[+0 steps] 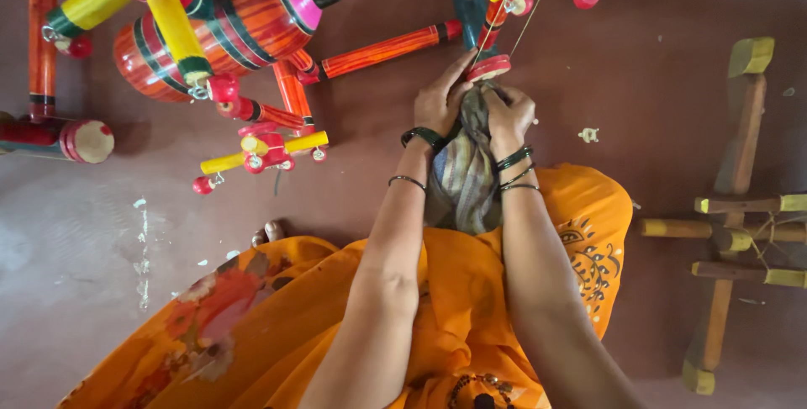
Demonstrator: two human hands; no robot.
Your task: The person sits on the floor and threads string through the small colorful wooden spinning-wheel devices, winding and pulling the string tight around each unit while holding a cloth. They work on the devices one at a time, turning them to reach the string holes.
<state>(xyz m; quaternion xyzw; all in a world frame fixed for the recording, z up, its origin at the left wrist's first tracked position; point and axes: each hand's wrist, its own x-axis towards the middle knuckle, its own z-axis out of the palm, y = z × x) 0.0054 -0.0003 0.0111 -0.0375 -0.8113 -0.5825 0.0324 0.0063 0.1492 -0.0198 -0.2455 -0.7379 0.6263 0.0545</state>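
Observation:
My left hand [440, 100] and my right hand [508, 115] are pressed together around a striped grey-brown cloth [462, 175] that hangs down over my lap. Both grip the cloth's top, right under the red round end [489, 67] of a painted wooden toy piece with a thin string running up from it. Whether the cloth wraps that piece I cannot tell. Dark bangles ring both wrists. My orange patterned garment [437, 291] fills the lower frame.
Bright lacquered wooden toys, orange-striped barrels [244, 14] and rods with yellow and red knobs [262, 148], lie across the brown floor at the top and left. A bare wooden frame with yellow-tipped pegs [731, 207] lies on the right. Small scraps dot the floor.

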